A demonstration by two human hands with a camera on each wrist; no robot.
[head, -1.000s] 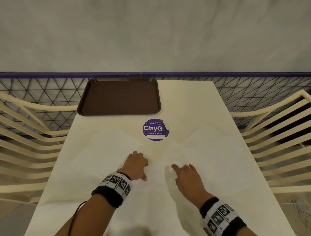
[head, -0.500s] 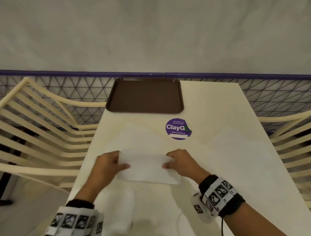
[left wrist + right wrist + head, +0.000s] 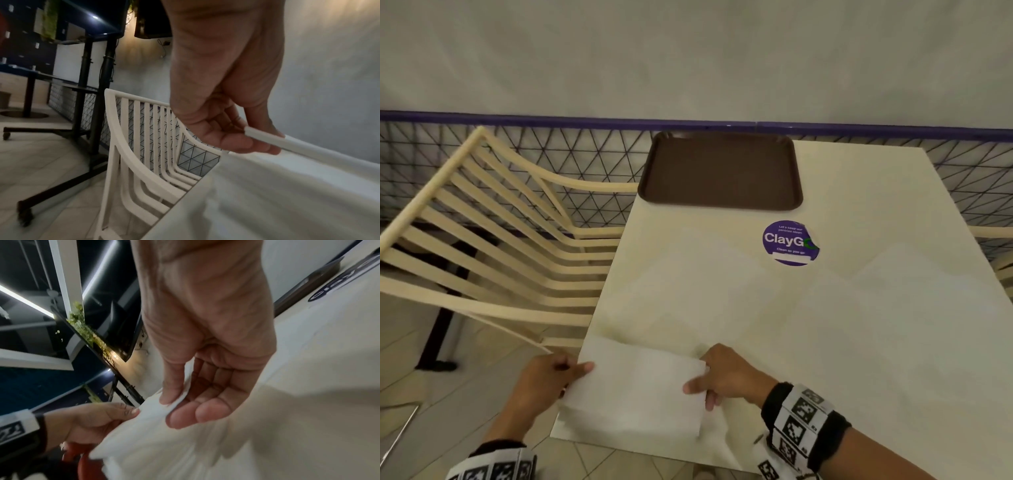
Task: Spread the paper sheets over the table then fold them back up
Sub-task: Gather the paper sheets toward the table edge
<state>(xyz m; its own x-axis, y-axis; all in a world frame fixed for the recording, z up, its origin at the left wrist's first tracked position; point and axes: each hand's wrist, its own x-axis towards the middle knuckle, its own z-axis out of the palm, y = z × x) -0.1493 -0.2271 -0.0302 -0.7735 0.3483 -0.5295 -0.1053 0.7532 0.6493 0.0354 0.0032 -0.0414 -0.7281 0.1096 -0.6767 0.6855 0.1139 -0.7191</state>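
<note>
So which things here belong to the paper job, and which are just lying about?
In the job:
folded paper, held at its ends by left hand and right hand
spread sheets
table

Lying about:
brown tray
purple sticker
chair

Cream table (image 3: 876, 192) with brown tray (image 3: 720, 171), purple sticker (image 3: 790, 242), paper sheets (image 3: 893, 308)

Ahead of my hands (image 3: 726, 373) the table (image 3: 876, 342) lies open up to the tray (image 3: 720, 171); left of them the chair (image 3: 493, 246) crowds the edge.
</note>
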